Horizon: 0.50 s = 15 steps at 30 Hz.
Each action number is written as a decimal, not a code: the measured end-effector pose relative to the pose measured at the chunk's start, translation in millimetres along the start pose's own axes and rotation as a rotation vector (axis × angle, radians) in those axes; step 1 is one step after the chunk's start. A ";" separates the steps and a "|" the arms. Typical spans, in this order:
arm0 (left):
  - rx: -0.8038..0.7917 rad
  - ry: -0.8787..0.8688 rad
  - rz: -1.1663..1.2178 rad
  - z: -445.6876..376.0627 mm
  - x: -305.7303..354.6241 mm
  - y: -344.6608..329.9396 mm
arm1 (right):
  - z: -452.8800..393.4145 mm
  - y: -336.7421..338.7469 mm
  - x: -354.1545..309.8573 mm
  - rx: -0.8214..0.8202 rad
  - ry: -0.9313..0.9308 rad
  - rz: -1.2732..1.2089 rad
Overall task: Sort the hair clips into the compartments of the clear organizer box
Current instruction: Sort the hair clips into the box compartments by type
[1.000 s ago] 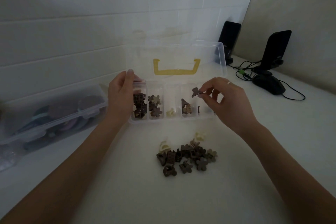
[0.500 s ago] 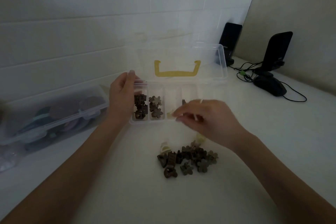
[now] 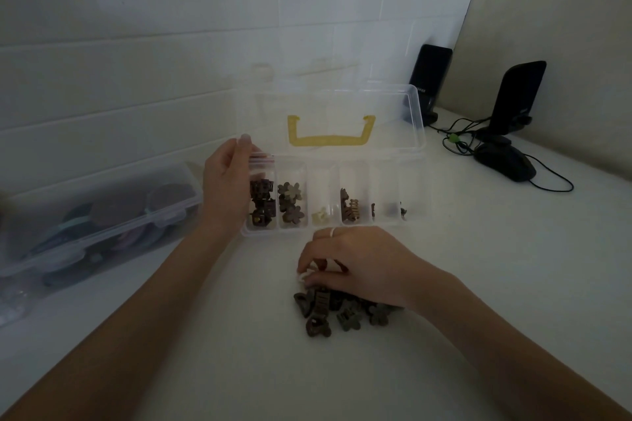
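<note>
Head view, landmark = clear organizer box point(image 3: 419, 215), sitting open on the white table point(image 3: 239, 369), lid point(image 3: 393, 106) tilted up behind it with a yellow handle point(image 3: 330, 139) showing through.

Left hand point(image 3: 225, 188) wraps the box's left end: thumb on the top corner, palm against the side wall. It grips the box itself, no clip in it.

Right hand point(image 3: 355, 267) is just in front of the box, palm down on the far edge of the loose hair clips point(image 3: 328, 313). Its fingertips point(image 3: 307, 278) are pinched narrow on a cream clip point(image 3: 305, 274) at the pile's box-side edge; cannot tell whether it's lifted off the table. A white ring point(image 3: 332, 232) sits on one finger.

Box contents, counting from the left end: compartment 1, dark square clips point(image 3: 261, 203); compartment 2, brown flower clips point(image 3: 290, 203); compartment 3, one cream clip; compartment 4, brown clips point(image 3: 349, 207); further right, a few small dark pieces, too blurred to identify.

Left of the box: a closed clear case point(image 3: 102, 215) with dark round items inside. Right of and behind the box: two black speakers point(image 3: 429, 79) and a black mouse point(image 3: 504, 161) with cables.
</note>
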<state>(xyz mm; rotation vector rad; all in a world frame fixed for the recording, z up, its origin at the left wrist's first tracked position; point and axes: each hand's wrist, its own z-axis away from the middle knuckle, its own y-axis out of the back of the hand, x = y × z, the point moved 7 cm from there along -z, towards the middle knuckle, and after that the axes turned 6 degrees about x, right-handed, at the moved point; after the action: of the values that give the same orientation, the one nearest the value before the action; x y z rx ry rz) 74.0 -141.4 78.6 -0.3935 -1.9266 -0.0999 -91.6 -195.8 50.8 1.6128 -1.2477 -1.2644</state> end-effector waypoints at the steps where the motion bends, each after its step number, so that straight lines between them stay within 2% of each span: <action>1: -0.001 -0.003 -0.005 0.2 0.7 -0.2 | 0.0 0.2 -0.4 0.007 0.002 -0.001; 11: 0.008 0.000 -0.015 2.4 3.9 0.3 | 1.9 3.7 0.6 0.053 -0.005 -0.028; 13: 0.007 0.003 -0.020 2.9 5.5 0.1 | 2.1 5.7 0.4 0.102 -0.001 -0.044; 15: 0.014 -0.006 -0.040 2.9 8.1 0.9 | 3.1 12.2 2.4 0.230 -0.022 -0.129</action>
<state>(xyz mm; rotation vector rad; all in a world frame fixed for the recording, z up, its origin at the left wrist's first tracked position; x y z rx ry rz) 69.1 -138.0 84.8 -0.3469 -1.9409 -0.1116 -97.5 -201.3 60.8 1.8733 -1.3618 -1.2565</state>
